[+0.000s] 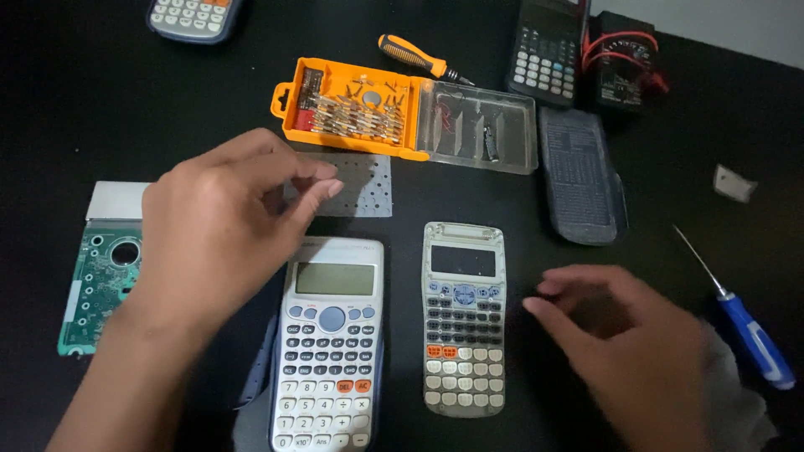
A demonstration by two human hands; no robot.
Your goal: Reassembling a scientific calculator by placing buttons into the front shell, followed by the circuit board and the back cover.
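A green circuit board (99, 289) is seen far to the left of the white calculator (329, 351), with a pale plate just above the board. The left hand (213, 230) is held over the calculator's upper left corner, fingers bent and loosely gathered, thumb and forefinger close together near a grey perforated sheet (356, 186); whether that sheet is actually pinched cannot be told. Above the calculator, beyond the sheet, an orange bit case (352, 109) is laid open, its clear lid (477, 127) folded out to the right, and an orange-handled screwdriver (419, 59) is placed just behind it. Directly right of the white calculator, a grey keypad panel (463, 320) is set upright. Further right, the right hand (624, 343) is hovered just beside the panel, fingers curled and nothing gripped. Up and to the right, a dark cover (582, 176) and a black calculator (544, 52) are found. Furthest right, a blue-handled screwdriver (749, 335) is left lying.
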